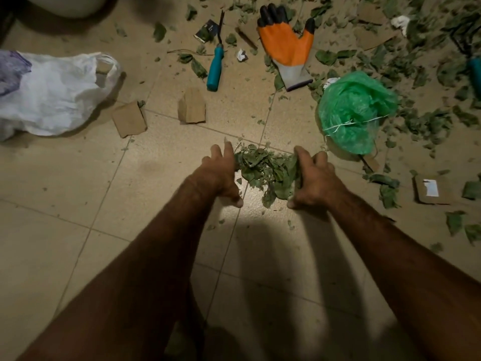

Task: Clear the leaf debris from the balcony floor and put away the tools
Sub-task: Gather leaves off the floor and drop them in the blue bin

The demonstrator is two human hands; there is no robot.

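Both bare hands are down on the tiled floor [130, 204], one on each side of a small pile [265, 170] of green leaf bits. The left hand [221, 175] presses against the pile's left edge, its fingers [229, 152] spread and lightly bent, thumb tip on the tile. The right hand [312, 181] presses against the pile's right edge, its fingers [302, 156] spread and curved over the leaf bits, thumb tip also on the tile. Neither hand pinches anything; the pile lies between the two palms.

Just beyond the pile and to its right sits a crumpled green bag [356, 110] with white string across it. Farther beyond the pile lies an orange and grey glove [285, 45] with black fingertips, palm up. Left of the glove, beyond the pile, lies a tool [216, 66] with a teal handle and thin dark prongs, and a ball of paper [241, 55] lies between tool and glove. Two scraps of cardboard [192, 106] lie beyond the pile to its left, and a white bag [52, 92] lies well apart on the far left. Loose leaves [416, 74] cover the floor thickly beyond the pile to the right, and thinly just right of it, beside a flat card [432, 190]. A second teal handle [475, 74] shows far right of the pile, cut off by the frame
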